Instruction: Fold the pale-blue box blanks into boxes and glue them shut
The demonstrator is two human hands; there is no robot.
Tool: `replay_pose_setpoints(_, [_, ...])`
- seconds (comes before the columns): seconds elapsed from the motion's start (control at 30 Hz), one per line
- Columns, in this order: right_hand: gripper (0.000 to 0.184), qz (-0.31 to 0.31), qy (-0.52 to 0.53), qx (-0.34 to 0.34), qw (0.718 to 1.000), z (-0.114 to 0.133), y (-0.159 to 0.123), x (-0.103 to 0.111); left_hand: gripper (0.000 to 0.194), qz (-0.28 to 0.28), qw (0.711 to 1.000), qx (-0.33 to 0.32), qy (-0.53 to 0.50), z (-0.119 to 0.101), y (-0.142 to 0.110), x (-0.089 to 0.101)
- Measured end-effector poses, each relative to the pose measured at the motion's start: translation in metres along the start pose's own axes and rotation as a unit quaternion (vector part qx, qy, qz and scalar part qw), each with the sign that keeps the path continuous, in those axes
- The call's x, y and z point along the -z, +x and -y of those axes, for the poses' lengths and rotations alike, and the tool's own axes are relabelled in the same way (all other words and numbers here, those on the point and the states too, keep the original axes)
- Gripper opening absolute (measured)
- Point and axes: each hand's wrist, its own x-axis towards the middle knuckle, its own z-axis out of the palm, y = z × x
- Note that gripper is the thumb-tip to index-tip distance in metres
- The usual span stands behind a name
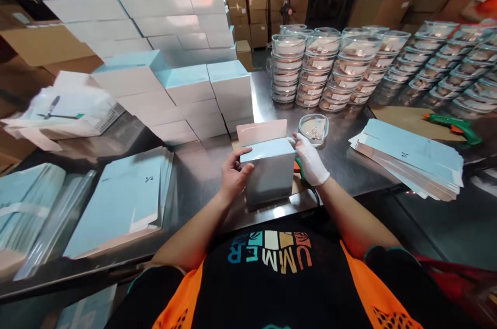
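Note:
A light blue cardboard box (269, 169) stands on the steel table (349, 158) just in front of me, its far flap up. My left hand (233, 174), bare, grips the box's left side. My right hand (310, 161), in a white glove, holds the right side near the top. Just behind the box sits one clear round container (313, 128) with a lid.
Stacks of finished pale blue boxes (186, 91) rise at the back left. Several stacks of clear lidded containers (349, 60) fill the back right. Flat box blanks lie at the right (411, 155) and left (124, 199). A green glue gun (454, 126) rests on cardboard.

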Motion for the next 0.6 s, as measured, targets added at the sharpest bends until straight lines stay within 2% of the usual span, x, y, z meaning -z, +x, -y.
replay_pose_setpoints(0.1, [0.047, 0.061, -0.011, 0.025, 0.998, 0.016, 0.001, -0.024, 0.063, 0.029, 0.999, -0.014, -0.012, 0.006, 0.003, -0.003])
replay_pose_setpoints(0.2, [0.043, 0.082, -0.023, 0.028, 0.996, 0.020, 0.001, -0.027, 0.060, 0.037, 0.999, -0.024, -0.006, 0.011, 0.005, 0.000])
replay_pose_setpoints(0.27, [0.055, 0.114, -0.032, 0.046, 0.992, 0.016, -0.001, -0.020, 0.053, 0.030, 0.998, -0.054, -0.016, 0.013, 0.005, 0.002])
replay_pose_setpoints(0.33, [0.072, 0.141, -0.054, 0.096, 0.984, 0.009, -0.003, -0.010, 0.047, 0.013, 0.995, -0.081, -0.054, 0.015, 0.006, 0.003])
replay_pose_setpoints(0.37, [0.075, 0.147, -0.063, 0.129, 0.979, 0.005, -0.005, -0.007, 0.048, 0.008, 0.993, -0.091, -0.078, 0.015, 0.007, 0.003])
replay_pose_setpoints(0.43, [0.063, 0.150, -0.076, 0.195, 0.966, 0.001, -0.011, -0.001, 0.050, 0.027, 0.987, -0.115, -0.107, 0.015, 0.011, 0.006])
replay_pose_setpoints(0.53, [0.029, 0.171, -0.097, 0.254, 0.947, 0.003, -0.021, 0.000, 0.037, 0.124, 0.974, -0.183, -0.050, 0.011, 0.019, 0.014])
replay_pose_setpoints(0.6, [0.021, 0.185, -0.113, 0.262, 0.940, 0.009, -0.026, -0.001, 0.029, 0.186, 0.957, -0.224, -0.004, 0.008, 0.024, 0.020])
